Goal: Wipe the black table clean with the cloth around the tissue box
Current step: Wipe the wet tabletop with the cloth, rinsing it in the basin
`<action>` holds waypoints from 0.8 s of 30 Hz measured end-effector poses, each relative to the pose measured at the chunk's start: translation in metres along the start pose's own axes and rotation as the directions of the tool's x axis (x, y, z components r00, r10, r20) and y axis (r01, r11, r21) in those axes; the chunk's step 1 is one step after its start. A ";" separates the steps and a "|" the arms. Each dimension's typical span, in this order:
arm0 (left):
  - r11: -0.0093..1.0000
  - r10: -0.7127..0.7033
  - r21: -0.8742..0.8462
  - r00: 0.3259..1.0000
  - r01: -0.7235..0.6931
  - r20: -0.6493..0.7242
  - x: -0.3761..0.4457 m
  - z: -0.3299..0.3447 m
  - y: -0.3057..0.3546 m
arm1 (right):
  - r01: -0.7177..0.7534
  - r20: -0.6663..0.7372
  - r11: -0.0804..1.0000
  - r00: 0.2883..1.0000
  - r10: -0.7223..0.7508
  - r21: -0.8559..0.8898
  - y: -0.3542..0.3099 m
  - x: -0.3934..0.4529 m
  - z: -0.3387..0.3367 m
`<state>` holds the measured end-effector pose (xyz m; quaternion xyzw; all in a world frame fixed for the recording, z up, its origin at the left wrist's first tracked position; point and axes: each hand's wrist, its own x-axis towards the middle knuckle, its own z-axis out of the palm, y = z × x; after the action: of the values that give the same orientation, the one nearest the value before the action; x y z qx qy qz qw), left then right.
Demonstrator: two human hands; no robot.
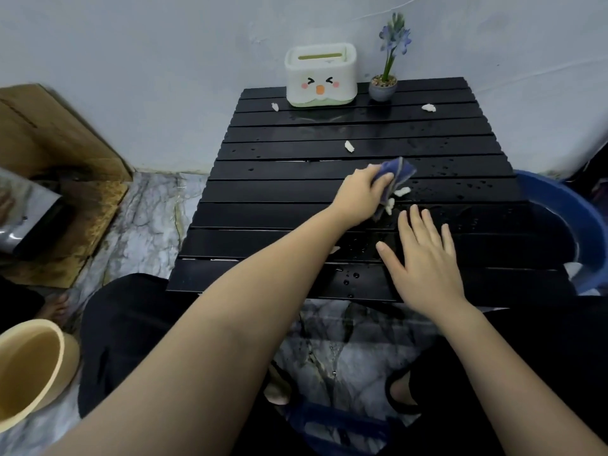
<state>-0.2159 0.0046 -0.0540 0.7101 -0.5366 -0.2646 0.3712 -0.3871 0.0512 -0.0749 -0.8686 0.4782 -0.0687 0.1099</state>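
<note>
The black slatted table (269,179) is wet with droplets and carries small white scraps. My left hand (360,192) grips a blue cloth (399,171) near the table's middle, with two white scraps (402,191) right under the cloth's edge. My right hand (424,255) lies flat on the table with fingers spread, just below the cloth, holding nothing. The white tissue box (320,75) with a cartoon face stands at the back edge. More scraps lie left of the box (275,106), at the back right (428,108) and mid-table (349,146).
A small potted blue flower (383,87) stands right of the tissue box. A blue basin (579,225) sits beside the table's right edge. A beige bin (29,370) is on the floor at lower left, cardboard (59,133) leans at left. My sandalled feet show below the table.
</note>
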 end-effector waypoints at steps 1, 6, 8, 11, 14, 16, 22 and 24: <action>0.993 -0.032 -0.117 0.999 0.028 -0.028 0.002 -0.004 0.002 | 0.002 -0.004 0.999 1.000 -0.002 0.036 0.001 0.000 -0.001; 0.949 -0.165 -0.306 0.947 0.076 -0.276 0.014 -0.076 -0.023 | -0.010 -0.033 0.992 0.999 0.014 0.122 0.008 0.002 -0.008; 0.972 -0.180 -0.209 0.907 0.105 -0.382 0.018 -0.116 -0.048 | -0.031 -0.015 0.996 0.999 0.033 0.088 0.012 0.008 -0.011; 0.970 -0.234 -0.060 0.825 0.238 -0.514 0.019 -0.167 -0.096 | -0.066 0.010 0.997 0.998 0.065 0.027 0.014 0.014 -0.011; 0.913 -0.308 0.041 0.752 0.405 -0.583 0.014 -0.186 -0.139 | -0.073 -0.013 0.997 0.997 0.072 -0.021 0.013 0.015 -0.007; 0.870 -0.290 0.170 0.759 0.463 -0.583 0.018 -0.177 -0.151 | -0.070 -0.025 0.997 0.997 0.069 -0.043 0.012 0.015 -0.005; 0.701 -0.140 0.555 0.850 0.447 -0.508 0.073 -0.113 -0.116 | -0.066 -0.032 0.992 0.998 0.062 -0.109 0.012 0.016 -0.002; 0.693 -0.103 0.615 0.896 0.376 -0.432 0.092 -0.079 -0.091 | -0.064 -0.028 0.992 0.998 0.061 -0.111 0.013 0.016 -0.001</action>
<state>-0.0772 -0.0509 -0.0802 0.8972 -0.4179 0.0418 0.1368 -0.3895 0.0306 -0.0767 -0.8570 0.5097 -0.0490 0.0572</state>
